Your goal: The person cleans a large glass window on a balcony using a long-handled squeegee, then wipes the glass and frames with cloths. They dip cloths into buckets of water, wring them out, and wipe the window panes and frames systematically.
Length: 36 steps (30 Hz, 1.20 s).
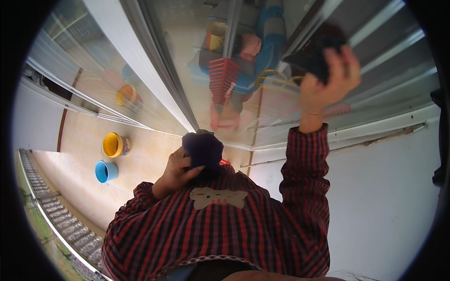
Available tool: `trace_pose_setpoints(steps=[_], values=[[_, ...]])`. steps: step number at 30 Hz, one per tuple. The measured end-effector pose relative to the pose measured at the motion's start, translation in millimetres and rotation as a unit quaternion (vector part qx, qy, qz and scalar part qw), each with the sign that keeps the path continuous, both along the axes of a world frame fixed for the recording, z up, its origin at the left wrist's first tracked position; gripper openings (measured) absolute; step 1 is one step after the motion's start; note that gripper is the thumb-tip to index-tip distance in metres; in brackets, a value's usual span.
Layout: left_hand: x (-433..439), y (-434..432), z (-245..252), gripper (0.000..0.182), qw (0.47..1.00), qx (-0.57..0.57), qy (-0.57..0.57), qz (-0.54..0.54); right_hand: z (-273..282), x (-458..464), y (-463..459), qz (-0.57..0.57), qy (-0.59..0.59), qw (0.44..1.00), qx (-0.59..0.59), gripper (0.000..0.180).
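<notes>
My right hand [330,80] is raised against the glass pane [281,109] at the upper right, pressing a dark cloth [313,58] flat on it with bent fingers. The hand is slightly blurred. Close to my chest, my left hand [181,170] grips a bunched dark purple cloth [203,149], fingers and thumb around its left and lower sides. A white and grey door or window frame [151,63] runs beside the pane. Both arms wear red and black striped sleeves.
On the tiled floor at the left stand a yellow bucket [114,144] and a light blue bucket [106,172]. A red slatted plastic thing [223,77] shows in or through the glass. At the right is a white wall [379,196]; a balustrade [66,214] curves along the lower left.
</notes>
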State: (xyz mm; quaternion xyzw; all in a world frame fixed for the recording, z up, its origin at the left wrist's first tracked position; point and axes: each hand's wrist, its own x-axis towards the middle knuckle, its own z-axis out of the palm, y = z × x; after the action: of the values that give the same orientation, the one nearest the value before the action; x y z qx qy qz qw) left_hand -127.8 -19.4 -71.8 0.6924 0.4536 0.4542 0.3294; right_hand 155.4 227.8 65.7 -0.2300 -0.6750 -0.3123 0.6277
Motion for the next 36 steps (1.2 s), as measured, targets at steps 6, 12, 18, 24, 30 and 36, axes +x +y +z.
trace_pose_setpoints(steps=[6,12,18,24,30,36], values=[[-19,-26,-16,0.021,0.988,-0.018,-0.023,0.151,-243,-34,-20,0.057,-0.327,0.929,-0.161,0.029],[-51,-70,-14,0.01,0.938,-0.078,-0.063,0.331,-264,-38,-50,0.077,-0.418,0.853,-0.303,0.03],[-66,-75,-9,0.01,0.876,-0.112,-0.183,0.433,-10,-46,-34,-0.109,-0.209,0.967,-0.098,0.021],[-75,-71,-7,0.01,0.878,-0.07,-0.167,0.443,-90,-109,-24,0.037,-0.272,0.961,-0.031,0.018],[-81,-84,1,0.01,0.864,-0.07,-0.186,0.463,-228,-102,-58,0.137,-0.473,0.826,-0.274,0.017],[-92,-91,5,0.01,0.846,-0.072,-0.19,0.493,-20,-176,-38,0.049,-0.323,0.942,-0.073,0.016]])
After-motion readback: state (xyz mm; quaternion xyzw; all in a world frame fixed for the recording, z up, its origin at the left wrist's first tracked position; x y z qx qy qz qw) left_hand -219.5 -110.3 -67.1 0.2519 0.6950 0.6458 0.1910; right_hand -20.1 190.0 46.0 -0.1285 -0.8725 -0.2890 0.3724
